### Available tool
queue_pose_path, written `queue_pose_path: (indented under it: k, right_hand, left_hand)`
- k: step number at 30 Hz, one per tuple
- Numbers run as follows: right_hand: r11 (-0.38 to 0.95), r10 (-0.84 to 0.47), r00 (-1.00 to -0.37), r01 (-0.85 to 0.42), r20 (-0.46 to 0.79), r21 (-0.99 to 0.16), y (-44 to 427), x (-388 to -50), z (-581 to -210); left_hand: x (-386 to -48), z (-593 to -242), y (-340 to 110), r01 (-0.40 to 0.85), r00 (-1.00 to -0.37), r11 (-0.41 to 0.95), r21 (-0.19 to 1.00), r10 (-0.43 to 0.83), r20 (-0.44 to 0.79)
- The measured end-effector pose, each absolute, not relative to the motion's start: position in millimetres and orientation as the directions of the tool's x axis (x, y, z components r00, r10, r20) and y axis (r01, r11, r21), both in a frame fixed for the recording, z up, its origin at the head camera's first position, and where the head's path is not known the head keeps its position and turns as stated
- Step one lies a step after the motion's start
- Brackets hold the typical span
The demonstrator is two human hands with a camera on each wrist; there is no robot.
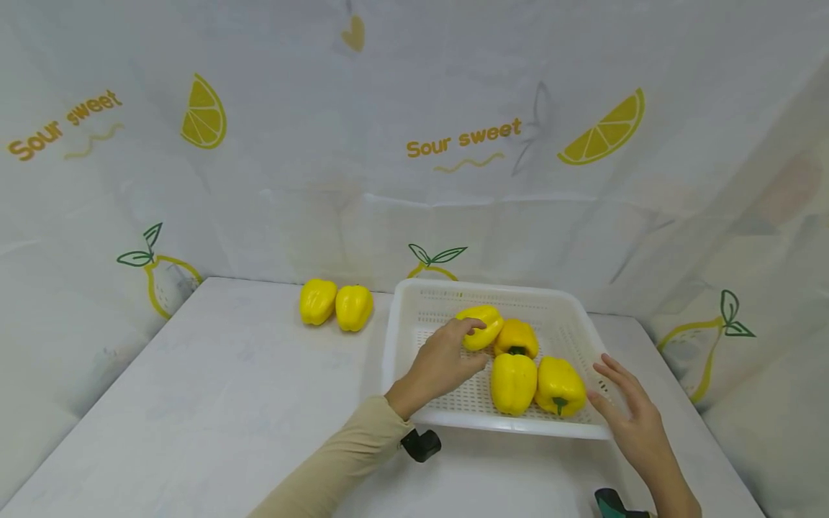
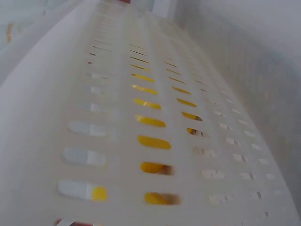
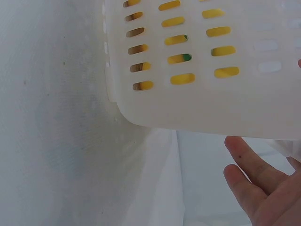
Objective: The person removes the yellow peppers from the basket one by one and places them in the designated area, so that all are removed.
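Note:
A white slotted plastic basket [image 1: 479,424] stands on the table with yellow bell peppers inside. Over its left half, my left hand [image 1: 442,362] holds one yellow bell pepper [image 1: 490,325], its fingers bent over the top and the thumb low at the near side. Three others lie beside it: one behind [image 1: 518,337], two in front, a bell pepper [image 1: 514,385] and a stem-forward bell pepper [image 1: 560,387]. My right hand [image 1: 631,414] is at the basket's right rim, fingers extended, holding nothing. In the right wrist view its fingers [image 3: 249,165] appear beside the basket wall [image 3: 197,110].
Two more yellow bell peppers, one left [image 1: 318,301] and one right [image 1: 354,308], sit side by side on the white table [image 1: 227,403], left of the basket. A lemon-printed curtain [image 1: 388,165] hangs behind. In the left wrist view, the slotted basket wall [image 2: 117,155] fills most of the picture.

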State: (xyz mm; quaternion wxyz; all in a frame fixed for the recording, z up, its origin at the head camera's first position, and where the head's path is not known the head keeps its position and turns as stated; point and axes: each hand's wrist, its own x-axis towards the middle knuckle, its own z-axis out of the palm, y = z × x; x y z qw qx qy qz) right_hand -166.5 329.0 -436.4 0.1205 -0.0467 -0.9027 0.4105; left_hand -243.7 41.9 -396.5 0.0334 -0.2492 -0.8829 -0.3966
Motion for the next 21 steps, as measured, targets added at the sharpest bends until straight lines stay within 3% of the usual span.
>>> queue_pose_path:
  k: [21]
  right_hand:
    - [0.654,0.171,-0.968,-0.027,0.183,-0.756,329.9,-167.2,-438.0]
  left_hand:
    - [-233.0,-401.8,62.5,0.422,-0.888,0.636,0.646,0.433,0.154]
